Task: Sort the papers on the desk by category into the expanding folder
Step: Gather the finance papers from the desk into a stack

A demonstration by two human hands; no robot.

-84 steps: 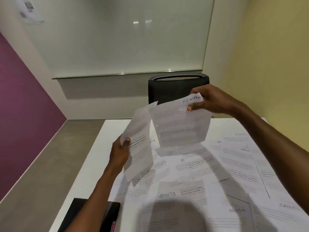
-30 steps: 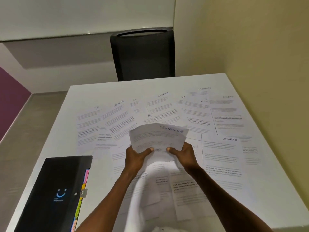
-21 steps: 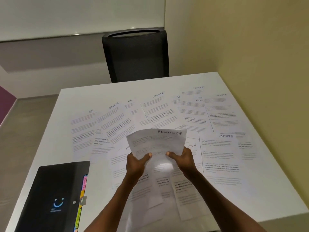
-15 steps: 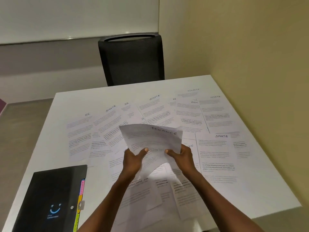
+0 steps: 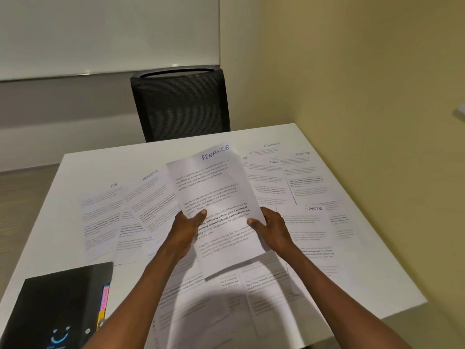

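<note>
I am now holding the FINANCE sheets squared and upright above the desk, where half a second ago they were fanned and sagging. My left hand and right hand are each pinching a lower side edge, thumbs on the front. The folder, near-left of the sheets, is lying closed; I judge the batch ready for filing.
</note>
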